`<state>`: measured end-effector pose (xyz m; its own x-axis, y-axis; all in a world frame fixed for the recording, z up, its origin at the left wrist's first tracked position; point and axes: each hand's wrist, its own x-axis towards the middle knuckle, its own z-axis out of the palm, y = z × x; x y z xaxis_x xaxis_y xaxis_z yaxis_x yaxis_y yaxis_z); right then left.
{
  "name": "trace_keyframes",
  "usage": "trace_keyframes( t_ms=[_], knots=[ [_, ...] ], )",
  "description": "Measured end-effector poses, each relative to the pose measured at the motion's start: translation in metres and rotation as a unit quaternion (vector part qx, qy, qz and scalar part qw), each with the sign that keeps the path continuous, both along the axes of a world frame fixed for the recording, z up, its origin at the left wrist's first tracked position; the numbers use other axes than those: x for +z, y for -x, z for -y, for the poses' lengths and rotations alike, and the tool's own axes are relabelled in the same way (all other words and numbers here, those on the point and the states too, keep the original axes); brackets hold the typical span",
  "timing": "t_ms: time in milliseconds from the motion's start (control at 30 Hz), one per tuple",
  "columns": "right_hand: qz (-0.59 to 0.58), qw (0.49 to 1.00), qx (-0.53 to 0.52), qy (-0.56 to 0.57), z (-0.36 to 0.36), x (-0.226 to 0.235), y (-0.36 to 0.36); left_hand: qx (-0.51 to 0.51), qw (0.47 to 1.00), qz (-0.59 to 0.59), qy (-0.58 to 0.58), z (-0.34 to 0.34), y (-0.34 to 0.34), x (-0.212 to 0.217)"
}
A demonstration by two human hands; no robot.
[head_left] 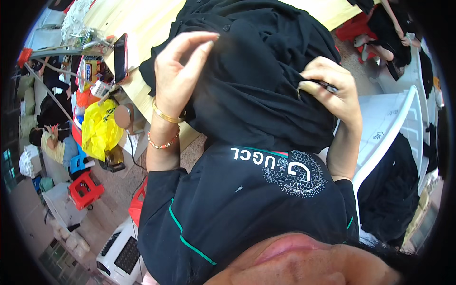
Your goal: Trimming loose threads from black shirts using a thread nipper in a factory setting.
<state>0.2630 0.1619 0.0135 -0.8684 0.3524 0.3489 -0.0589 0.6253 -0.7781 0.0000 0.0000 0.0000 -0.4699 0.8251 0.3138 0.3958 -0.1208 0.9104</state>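
A large black garment (266, 71) with buttons lies bunched over the pale wooden table's edge and hangs toward my lap. Over its left part, my left hand (178, 71) is raised, thumb and forefinger tips close together in a pinch. Whether a thread or anything else is between them is too small to see. On the right, my right hand (332, 85) rests against the cloth, its fingers curled round a small dark tool (329, 87) that looks like thread snips. Only the tool's shiny dark end shows clearly; the rest is hidden by the fingers.
The wooden table (137, 19) carries a dark tablet-like device (121, 58) at its left edge. Beside it hangs a yellow plastic bag (99, 126). A red stool (86, 190) stands left on the floor. A white tub (387, 123) with black cloth stands right. Other people sit nearby.
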Motion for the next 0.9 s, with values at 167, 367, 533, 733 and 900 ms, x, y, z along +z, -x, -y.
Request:
trace_keyframes(
  t_ms=[167,367,533,733,900],
  knots=[
    [-0.064,0.994,-0.083,-0.033,-0.019,0.014,-0.01,0.063,0.98,-0.191,0.015,-0.015,0.017,0.025],
    [-0.02,0.996,-0.084,-0.006,-0.027,0.003,-0.008,0.069,0.987,-0.13,0.058,-0.028,0.05,0.0],
    [-0.025,0.992,-0.106,-0.056,-0.017,0.025,0.004,0.037,0.975,-0.221,-0.002,-0.031,0.034,0.007],
    [0.001,0.965,0.051,-0.259,0.0,0.052,0.073,-0.02,0.982,-0.185,-0.019,-0.038,0.01,0.007],
    [0.155,0.913,0.015,-0.378,-0.003,0.042,0.078,0.017,0.974,-0.22,0.047,-0.042,0.007,-0.003]
  ],
)
